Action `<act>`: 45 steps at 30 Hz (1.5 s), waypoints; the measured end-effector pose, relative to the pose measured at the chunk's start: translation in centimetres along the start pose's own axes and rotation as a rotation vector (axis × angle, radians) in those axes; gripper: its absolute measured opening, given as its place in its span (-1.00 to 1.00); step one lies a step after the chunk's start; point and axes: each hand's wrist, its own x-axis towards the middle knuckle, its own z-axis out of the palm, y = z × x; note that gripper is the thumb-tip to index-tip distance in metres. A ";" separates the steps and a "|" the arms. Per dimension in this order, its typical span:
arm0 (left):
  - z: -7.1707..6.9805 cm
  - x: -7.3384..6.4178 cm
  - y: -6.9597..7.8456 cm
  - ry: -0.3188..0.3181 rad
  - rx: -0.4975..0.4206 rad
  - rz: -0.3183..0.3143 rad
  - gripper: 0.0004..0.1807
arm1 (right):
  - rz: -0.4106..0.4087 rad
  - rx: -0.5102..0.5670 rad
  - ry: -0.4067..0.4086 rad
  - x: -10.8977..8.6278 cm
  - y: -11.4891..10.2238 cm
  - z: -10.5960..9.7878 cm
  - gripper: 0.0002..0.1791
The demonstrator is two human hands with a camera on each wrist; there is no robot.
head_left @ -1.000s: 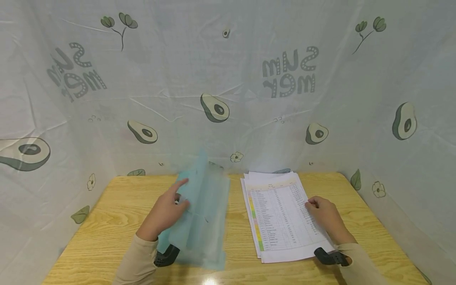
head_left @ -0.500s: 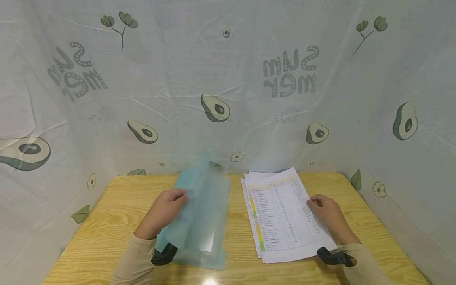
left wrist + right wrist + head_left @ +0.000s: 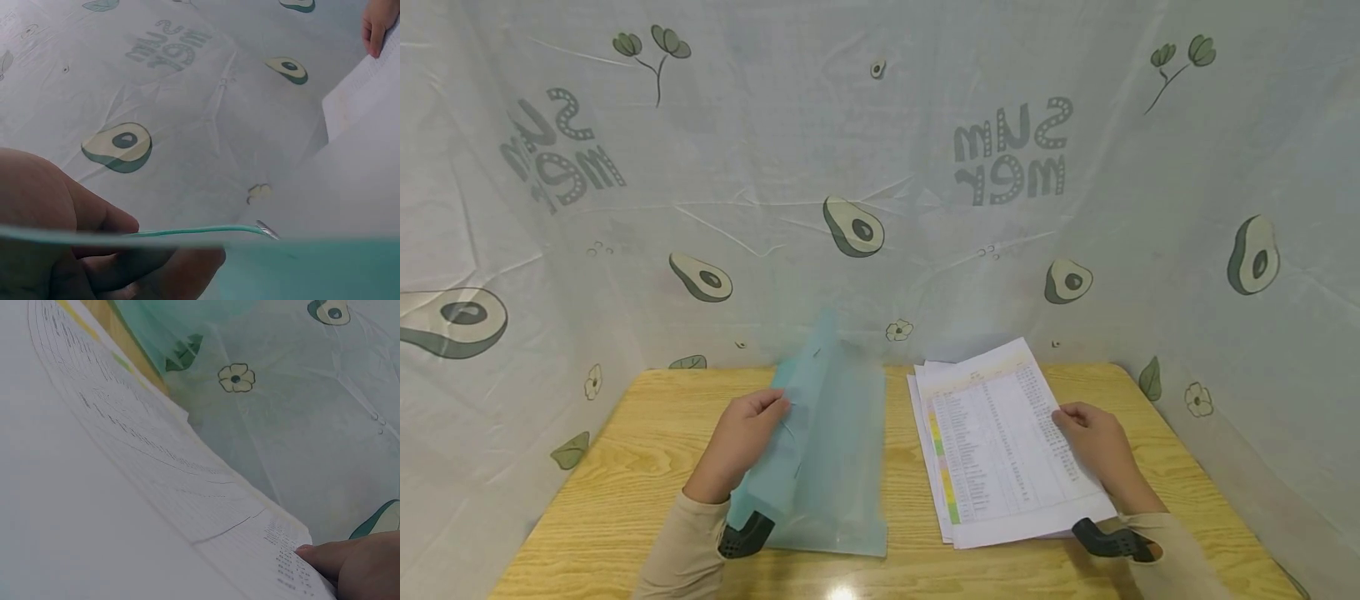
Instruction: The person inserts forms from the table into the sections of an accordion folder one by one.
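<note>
A translucent blue-green plastic folder [image 3: 850, 467] lies left of the middle of the table, with its left cover lifted. My left hand [image 3: 741, 437] pinches that raised cover by its edge; in the left wrist view the cover edge [image 3: 312, 262] runs between thumb and fingers. On the right, a printed sheet [image 3: 992, 450] with a table and coloured row marks tops a small stack of papers [image 3: 919, 417]. My right hand [image 3: 1097, 442] pinches the sheet's right edge, which is raised and tilted. The right wrist view shows the sheet [image 3: 156, 469] bowed, with my thumb on its printed face.
The wooden table [image 3: 647, 458] carries both items, with a strip of wood between them. A pale curtain [image 3: 760, 167] printed with avocados stands behind the table and along both sides. A black wrist mount [image 3: 747, 535] sits on each forearm.
My left fingers, spread on the folder a second ago, now pinch its cover edge. My right hand has moved slightly right, and the top sheet's right side has risen and turned.
</note>
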 end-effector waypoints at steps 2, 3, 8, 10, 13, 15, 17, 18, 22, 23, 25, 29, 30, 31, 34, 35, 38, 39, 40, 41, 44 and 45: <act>0.0 0.1 0.0 0.019 -0.006 -0.002 -0.54 | 0.011 0.015 0.010 -0.1 -0.2 -0.1 -0.55; 0.1 0.1 0.1 0.030 -0.005 -0.003 -0.55 | 0.016 0.024 0.015 -0.2 -0.3 0.0 -0.55; 0.1 0.2 0.0 0.051 -0.022 -0.003 -0.58 | 0.034 0.073 0.043 -0.4 -0.8 -0.1 -0.52; 0.1 0.3 0.0 0.047 -0.042 -0.007 -0.58 | 0.037 0.090 0.053 -0.4 -0.9 -0.1 -0.51; 0.2 0.3 -0.1 0.045 -0.052 -0.009 -0.58 | 0.043 0.119 0.064 -0.4 -1.1 0.0 -0.51; 0.2 0.4 -0.1 0.044 -0.056 -0.010 -0.59 | 0.048 0.136 0.073 -0.5 -1.2 0.1 -0.52; 0.2 0.5 -0.1 0.045 -0.057 -0.008 -0.60 | 0.056 0.155 0.077 -0.5 -1.2 0.2 -0.52; 0.2 0.5 -0.1 0.044 -0.061 -0.009 -0.61 | 0.061 0.166 0.081 -0.5 -1.3 0.2 -0.52; 0.2 0.5 -0.2 0.032 -0.074 -0.014 -0.61 | 0.082 0.212 0.085 -0.6 -1.2 0.2 -0.51; 0.1 0.5 -0.1 0.025 -0.077 -0.016 -0.61 | 0.091 0.226 0.084 -0.6 -1.2 0.1 -0.51; 0.1 0.5 -0.1 0.013 -0.083 -0.019 -0.59 | 0.099 0.249 0.085 -0.6 -1.2 0.0 -0.50; 0.1 0.5 -0.1 -0.007 -0.107 -0.020 -0.57 | 0.107 0.288 0.086 -0.7 -1.4 -0.4 -0.50; 0.1 0.5 -0.1 -0.010 -0.111 -0.021 -0.57 | 0.106 0.294 0.088 -0.7 -1.5 -0.4 -0.49; 0.1 0.5 -0.1 -0.013 -0.116 -0.022 -0.57 | 0.109 0.298 0.087 -0.8 -1.7 -0.5 -0.49; 0.0 0.5 -0.3 -0.029 -0.131 -0.038 -0.56 | 0.116 0.306 0.089 -0.9 -2.1 -0.7 -0.49; -0.1 0.6 -0.3 -0.036 -0.135 -0.046 -0.56 | 0.119 0.308 0.089 -0.9 -2.2 -0.7 -0.48; -0.2 0.8 -0.6 -0.062 -0.148 -0.069 -0.56 | 0.124 0.324 0.084 -1.0 -2.5 -0.8 -0.46; -0.3 0.9 -0.7 -0.070 -0.153 -0.073 -0.55 | 0.126 0.332 0.082 -1.0 -2.5 -0.8 -0.46; -0.3 0.9 -0.7 -0.075 -0.158 -0.077 -0.55 | 0.125 0.338 0.081 -1.1 -2.5 -0.9 -0.45; -0.4 0.9 -0.8 -0.083 -0.162 -0.077 -0.54 | 0.123 0.344 0.079 -1.1 -2.6 -0.9 -0.45; -0.3 1.1 -0.9 -0.095 -0.190 -0.083 -0.57 | 0.114 0.364 0.077 -1.2 -2.7 -1.1 -0.44; -0.2 1.1 -0.9 -0.098 -0.199 -0.084 -0.59 | 0.111 0.369 0.076 -1.2 -2.8 -1.2 -0.44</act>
